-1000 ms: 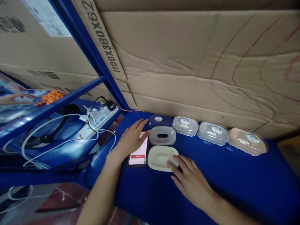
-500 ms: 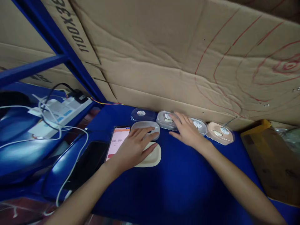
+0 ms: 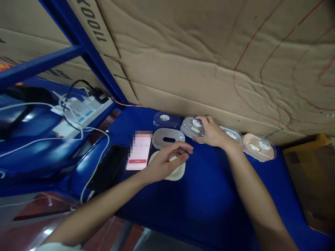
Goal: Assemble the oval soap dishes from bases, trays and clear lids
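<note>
My right hand (image 3: 210,131) grips the right end of a grey oval container (image 3: 193,127) with a clear cover and a round label, thumb in front and fingers behind. My left hand (image 3: 171,158) hovers with curled, slightly parted fingers above a cream oval piece (image 3: 176,174), holding nothing visible. Behind it lies a whitish oval lid (image 3: 168,138) with a dark slot. A dark blue covered container (image 3: 166,120) stands at the back. To the right are another clear-covered container (image 3: 231,134), partly hidden by my right hand, and a peach one (image 3: 259,147).
A lit phone (image 3: 138,151) and a black flat object (image 3: 111,167) lie on the blue table (image 3: 209,198) at the left. Beyond are a white power strip (image 3: 86,113) with cables and a blue metal frame (image 3: 86,48). A cardboard box (image 3: 311,181) stands at the right.
My right hand has closed on the grey container. My left hand has moved off the whitish lid towards the front right, its fingers curling. The view has shifted.
</note>
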Action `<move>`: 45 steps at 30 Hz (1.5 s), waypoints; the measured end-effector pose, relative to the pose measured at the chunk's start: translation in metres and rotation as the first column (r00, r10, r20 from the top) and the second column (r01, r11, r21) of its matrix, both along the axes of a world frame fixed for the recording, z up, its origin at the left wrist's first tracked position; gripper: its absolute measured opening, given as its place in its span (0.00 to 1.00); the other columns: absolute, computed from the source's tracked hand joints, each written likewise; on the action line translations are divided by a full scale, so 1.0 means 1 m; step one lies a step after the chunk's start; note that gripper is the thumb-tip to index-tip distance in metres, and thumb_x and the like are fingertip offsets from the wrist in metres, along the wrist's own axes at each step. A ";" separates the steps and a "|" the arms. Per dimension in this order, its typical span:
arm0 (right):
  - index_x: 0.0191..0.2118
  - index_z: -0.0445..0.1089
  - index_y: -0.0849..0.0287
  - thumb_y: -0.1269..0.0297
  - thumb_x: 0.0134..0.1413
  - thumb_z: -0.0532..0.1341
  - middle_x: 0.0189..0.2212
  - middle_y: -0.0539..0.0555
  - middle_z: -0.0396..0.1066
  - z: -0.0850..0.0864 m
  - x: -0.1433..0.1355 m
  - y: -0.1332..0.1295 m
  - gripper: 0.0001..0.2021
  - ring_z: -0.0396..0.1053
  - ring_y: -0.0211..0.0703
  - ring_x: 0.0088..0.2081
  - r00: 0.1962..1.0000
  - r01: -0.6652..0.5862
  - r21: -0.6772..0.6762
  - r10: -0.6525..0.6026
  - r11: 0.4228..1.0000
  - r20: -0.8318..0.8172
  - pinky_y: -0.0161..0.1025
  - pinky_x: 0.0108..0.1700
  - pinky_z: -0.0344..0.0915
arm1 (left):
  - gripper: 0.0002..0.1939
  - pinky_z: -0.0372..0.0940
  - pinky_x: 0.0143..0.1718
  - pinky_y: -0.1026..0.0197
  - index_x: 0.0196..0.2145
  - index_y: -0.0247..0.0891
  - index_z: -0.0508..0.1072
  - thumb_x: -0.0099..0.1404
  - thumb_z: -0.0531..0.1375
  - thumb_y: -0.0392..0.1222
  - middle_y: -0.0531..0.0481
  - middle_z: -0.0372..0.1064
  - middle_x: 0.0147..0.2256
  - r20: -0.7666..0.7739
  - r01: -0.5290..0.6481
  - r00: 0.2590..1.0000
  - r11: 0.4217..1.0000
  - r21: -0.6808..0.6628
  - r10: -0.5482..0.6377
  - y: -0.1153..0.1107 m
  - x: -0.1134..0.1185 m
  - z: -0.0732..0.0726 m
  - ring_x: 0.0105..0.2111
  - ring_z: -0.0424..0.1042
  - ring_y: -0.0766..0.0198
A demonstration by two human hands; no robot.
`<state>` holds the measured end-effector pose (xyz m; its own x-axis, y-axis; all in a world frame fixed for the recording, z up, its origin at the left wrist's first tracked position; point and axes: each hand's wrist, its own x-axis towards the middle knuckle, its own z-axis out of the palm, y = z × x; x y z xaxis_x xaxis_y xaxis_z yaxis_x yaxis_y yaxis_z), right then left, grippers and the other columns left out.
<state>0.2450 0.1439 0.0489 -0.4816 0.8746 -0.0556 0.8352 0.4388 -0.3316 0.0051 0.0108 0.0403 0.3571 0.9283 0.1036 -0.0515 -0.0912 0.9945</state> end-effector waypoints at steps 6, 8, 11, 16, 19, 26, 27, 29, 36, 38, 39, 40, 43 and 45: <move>0.72 0.57 0.46 0.43 0.55 0.74 0.68 0.60 0.65 0.054 0.033 -0.015 0.44 0.70 0.60 0.65 0.946 -0.103 -0.039 0.085 0.994 -0.314 0.57 0.66 0.69 | 0.35 0.74 0.54 0.48 0.66 0.49 0.71 0.66 0.77 0.49 0.40 0.75 0.61 0.376 0.152 0.926 0.896 -0.417 0.018 0.009 0.021 -0.009 0.50 0.81 0.54; 0.73 0.57 0.45 0.41 0.53 0.75 0.66 0.58 0.68 0.070 0.035 -0.028 0.46 0.72 0.59 0.62 0.937 -0.191 -0.170 0.128 0.967 -0.326 0.56 0.62 0.73 | 0.43 0.72 0.59 0.42 0.68 0.54 0.68 0.60 0.80 0.50 0.40 0.71 0.67 0.499 0.196 0.866 0.903 -0.383 0.024 0.008 0.026 -0.012 0.58 0.78 0.47; 0.74 0.59 0.43 0.37 0.50 0.76 0.67 0.57 0.68 0.083 0.025 -0.046 0.49 0.74 0.59 0.63 0.942 -0.285 -0.339 0.196 0.896 -0.273 0.54 0.60 0.76 | 0.41 0.68 0.64 0.39 0.65 0.49 0.73 0.59 0.80 0.55 0.41 0.75 0.62 0.552 0.248 0.834 0.908 -0.338 -0.023 0.003 0.030 -0.017 0.64 0.75 0.42; 0.75 0.60 0.43 0.34 0.60 0.69 0.72 0.57 0.65 0.076 0.012 -0.044 0.43 0.71 0.58 0.67 0.922 -0.314 -0.326 0.205 0.892 -0.330 0.56 0.66 0.72 | 0.30 0.65 0.66 0.43 0.54 0.43 0.80 0.59 0.80 0.56 0.46 0.82 0.51 0.515 0.182 0.855 0.898 -0.401 0.057 -0.005 0.024 -0.022 0.61 0.77 0.44; 0.74 0.60 0.41 0.40 0.68 0.64 0.73 0.55 0.64 0.058 0.016 -0.026 0.34 0.66 0.58 0.71 0.907 -0.220 -0.143 0.149 0.965 -0.394 0.59 0.70 0.67 | 0.31 0.69 0.60 0.45 0.53 0.42 0.80 0.56 0.81 0.55 0.45 0.82 0.50 0.522 0.227 0.853 0.881 -0.415 0.027 -0.009 0.019 -0.023 0.58 0.78 0.44; 0.68 0.68 0.56 0.53 0.59 0.74 0.67 0.67 0.68 0.005 0.005 -0.004 0.34 0.66 0.71 0.67 0.992 -0.063 0.150 0.046 0.987 0.116 0.64 0.67 0.63 | 0.60 0.69 0.55 0.50 0.72 0.52 0.62 0.48 0.85 0.48 0.43 0.74 0.61 0.553 0.420 0.828 0.755 -0.504 -0.091 -0.026 0.023 -0.030 0.62 0.74 0.43; 0.68 0.68 0.56 0.52 0.61 0.73 0.67 0.67 0.69 0.001 0.000 -0.006 0.33 0.66 0.71 0.67 0.989 -0.062 0.163 0.039 0.985 0.142 0.64 0.67 0.63 | 0.61 0.69 0.55 0.50 0.73 0.53 0.61 0.47 0.85 0.47 0.44 0.74 0.61 0.553 0.431 0.827 0.742 -0.513 -0.098 -0.027 0.024 -0.031 0.61 0.74 0.43; 0.68 0.68 0.56 0.52 0.63 0.72 0.66 0.68 0.70 -0.005 -0.008 -0.009 0.32 0.65 0.71 0.67 0.986 -0.062 0.187 0.030 0.980 0.166 0.63 0.66 0.62 | 0.62 0.69 0.55 0.51 0.73 0.53 0.61 0.47 0.85 0.45 0.45 0.75 0.59 0.556 0.438 0.825 0.731 -0.524 -0.095 -0.027 0.025 -0.033 0.60 0.74 0.45; 0.72 0.64 0.56 0.52 0.65 0.70 0.70 0.70 0.66 -0.013 -0.016 -0.014 0.35 0.63 0.71 0.69 0.982 -0.092 0.191 0.057 0.977 0.180 0.65 0.66 0.63 | 0.59 0.67 0.53 0.52 0.72 0.51 0.63 0.48 0.85 0.51 0.44 0.74 0.59 0.547 0.401 0.835 0.753 -0.522 -0.065 -0.023 0.025 -0.028 0.59 0.74 0.46; 0.73 0.63 0.54 0.52 0.64 0.71 0.73 0.69 0.61 -0.015 -0.014 -0.012 0.36 0.61 0.71 0.71 0.984 -0.095 0.168 0.067 0.981 0.162 0.66 0.68 0.62 | 0.55 0.65 0.58 0.50 0.70 0.48 0.66 0.50 0.84 0.52 0.42 0.74 0.60 0.541 0.372 0.840 0.777 -0.508 -0.049 -0.023 0.024 -0.027 0.61 0.73 0.45; 0.74 0.63 0.53 0.53 0.64 0.71 0.75 0.69 0.58 -0.015 -0.012 -0.012 0.37 0.60 0.72 0.73 0.985 -0.100 0.144 0.078 0.984 0.156 0.67 0.69 0.62 | 0.52 0.65 0.59 0.48 0.68 0.47 0.68 0.51 0.84 0.53 0.42 0.74 0.60 0.541 0.364 0.840 0.784 -0.503 -0.043 -0.023 0.024 -0.027 0.61 0.72 0.44; 0.75 0.62 0.53 0.55 0.65 0.71 0.77 0.69 0.55 -0.012 -0.010 -0.012 0.37 0.57 0.72 0.74 0.984 -0.109 0.117 0.091 0.987 0.151 0.68 0.70 0.61 | 0.50 0.64 0.60 0.47 0.67 0.46 0.69 0.52 0.84 0.53 0.41 0.74 0.60 0.543 0.360 0.839 0.788 -0.500 -0.038 -0.023 0.024 -0.028 0.61 0.72 0.43; 0.77 0.60 0.53 0.56 0.72 0.64 0.80 0.68 0.48 0.007 -0.002 -0.017 0.33 0.51 0.70 0.78 0.992 -0.113 0.072 0.108 0.991 0.072 0.71 0.74 0.56 | 0.44 0.63 0.62 0.45 0.64 0.44 0.72 0.56 0.81 0.58 0.39 0.74 0.61 0.537 0.340 0.844 0.797 -0.500 -0.024 -0.023 0.025 -0.031 0.62 0.72 0.42; 0.77 0.60 0.52 0.52 0.77 0.57 0.80 0.65 0.50 0.028 0.001 -0.027 0.29 0.52 0.65 0.79 0.992 -0.108 0.043 0.111 0.993 -0.066 0.68 0.76 0.54 | 0.41 0.63 0.63 0.45 0.62 0.43 0.74 0.57 0.80 0.60 0.40 0.74 0.61 0.527 0.313 0.850 0.814 -0.489 -0.011 -0.023 0.027 -0.032 0.63 0.71 0.42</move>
